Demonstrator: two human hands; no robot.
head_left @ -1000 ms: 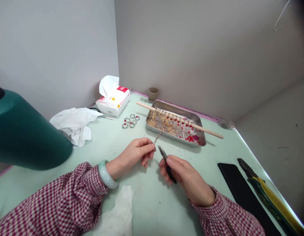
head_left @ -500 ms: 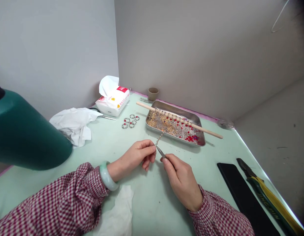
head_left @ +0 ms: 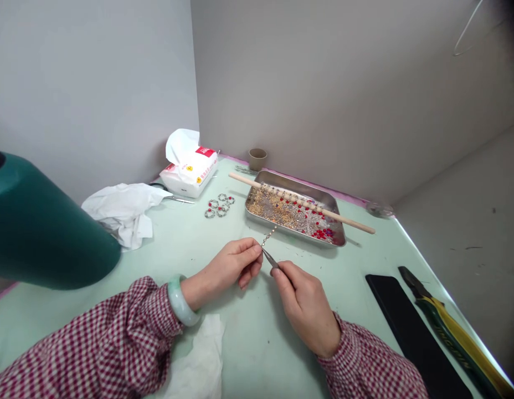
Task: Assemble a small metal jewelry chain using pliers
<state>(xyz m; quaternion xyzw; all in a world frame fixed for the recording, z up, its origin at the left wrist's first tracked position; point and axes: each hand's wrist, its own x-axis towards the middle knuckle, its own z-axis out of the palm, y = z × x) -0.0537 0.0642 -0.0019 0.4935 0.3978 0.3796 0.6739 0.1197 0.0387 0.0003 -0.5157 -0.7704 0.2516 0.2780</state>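
Observation:
Between thumb and forefinger my left hand (head_left: 236, 260) pinches one end of a short beaded chain (head_left: 269, 236), whose free end sticks up toward the tray. My right hand (head_left: 304, 299) is closed around a pair of metal tweezers (head_left: 270, 258); their tips meet the chain at my left fingertips. Just beyond, a metal tray (head_left: 296, 235) holds gold, clear and red beads. Across its rims rests a wooden stick (head_left: 356, 224) with small pieces wrapped along it. To the left of the tray lie several small beaded rings (head_left: 219, 206) with red beads.
A large green bottle (head_left: 45, 227) stands at left, beside a crumpled tissue (head_left: 119, 208). Behind are scissors (head_left: 180, 199), a tissue pack (head_left: 190, 172) and a small cup (head_left: 257, 159). A black flat case (head_left: 410, 327) and yellow-green pliers (head_left: 452, 327) lie at right. Another tissue (head_left: 199, 360) lies in front.
The view has shifted very slightly. Both hands keep nearly the same pose, the tweezers still at the chain; the chain's free end sits a little lower.

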